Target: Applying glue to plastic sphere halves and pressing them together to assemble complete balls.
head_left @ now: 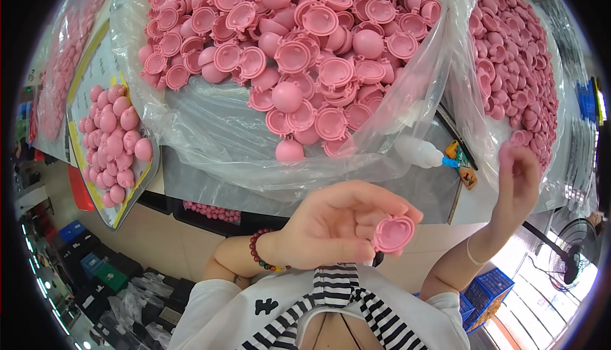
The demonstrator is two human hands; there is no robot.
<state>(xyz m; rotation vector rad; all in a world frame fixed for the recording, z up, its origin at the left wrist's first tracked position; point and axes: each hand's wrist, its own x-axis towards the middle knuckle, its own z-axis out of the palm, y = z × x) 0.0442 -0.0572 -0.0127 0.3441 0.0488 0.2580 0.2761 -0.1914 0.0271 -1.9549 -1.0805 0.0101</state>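
Just to the near side of the white bottle (418,152), the left hand (337,224) pinches a small pink cup (394,234), thumb and fingers closed on its rim. The cup's hollow faces up toward the wearer, its slightly longer axis slanting from near left to far right. Right of the bottle, the right hand (522,177) has curled fingers at a pink piece (519,138); I can't tell whether they grip it. Beyond the bottle, leftward, a pink heap (293,28) lies on plastic (216,111).

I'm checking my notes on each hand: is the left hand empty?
No, the left hand holds a hollow pink shell, apart from the big pink pile.
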